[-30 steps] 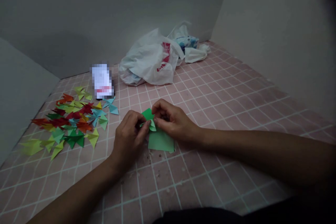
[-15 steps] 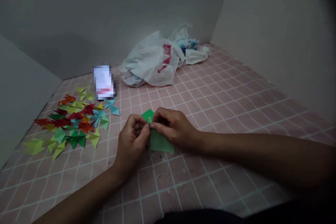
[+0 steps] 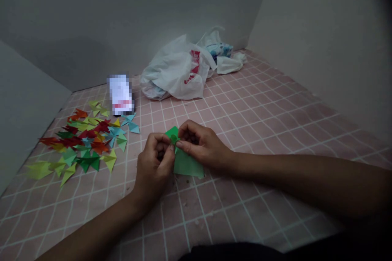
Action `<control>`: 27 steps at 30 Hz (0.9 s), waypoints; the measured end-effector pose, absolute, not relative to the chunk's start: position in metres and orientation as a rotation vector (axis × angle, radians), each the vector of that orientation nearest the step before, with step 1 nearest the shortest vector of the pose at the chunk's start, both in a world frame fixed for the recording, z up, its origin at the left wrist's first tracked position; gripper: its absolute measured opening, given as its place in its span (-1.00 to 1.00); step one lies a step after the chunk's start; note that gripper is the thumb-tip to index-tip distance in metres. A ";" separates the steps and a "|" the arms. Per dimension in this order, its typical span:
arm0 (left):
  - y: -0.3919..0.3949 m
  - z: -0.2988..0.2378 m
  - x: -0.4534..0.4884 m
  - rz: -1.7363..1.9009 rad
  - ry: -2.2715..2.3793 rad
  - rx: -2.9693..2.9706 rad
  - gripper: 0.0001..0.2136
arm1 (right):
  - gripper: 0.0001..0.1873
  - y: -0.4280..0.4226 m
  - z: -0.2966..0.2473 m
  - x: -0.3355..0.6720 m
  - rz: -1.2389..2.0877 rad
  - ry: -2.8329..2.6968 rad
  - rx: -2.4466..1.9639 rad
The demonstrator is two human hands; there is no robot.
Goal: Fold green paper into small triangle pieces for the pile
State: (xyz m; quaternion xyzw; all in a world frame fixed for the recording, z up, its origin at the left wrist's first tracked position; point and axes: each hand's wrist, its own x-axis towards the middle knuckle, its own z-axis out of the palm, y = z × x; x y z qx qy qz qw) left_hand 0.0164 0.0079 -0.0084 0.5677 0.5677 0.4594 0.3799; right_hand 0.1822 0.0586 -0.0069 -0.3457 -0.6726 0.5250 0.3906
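My left hand (image 3: 154,162) and my right hand (image 3: 200,143) meet over the pink tiled floor (image 3: 245,130), both pinched on a small folded green paper piece (image 3: 174,138). The fingertips of both hands close on it from either side. Under the hands lies a stack of green paper sheets (image 3: 187,166), flat on the tiles, with a corner sticking out beyond the fingers.
A heap of folded paper pieces in red, green, yellow and blue (image 3: 82,138) spreads at the left. A small blurred white packet (image 3: 120,94) stands behind it. White plastic bags (image 3: 177,71) lie in the far corner by grey walls.
The small green piece was more open and visible between my fingers a second ago; both hands have since closed tighter on it. The camera shifted slightly.
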 end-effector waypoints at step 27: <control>0.018 -0.001 0.019 0.988 1.314 1.229 -0.79 | -0.88 0.062 -0.014 0.181 1.407 -1.657 -0.880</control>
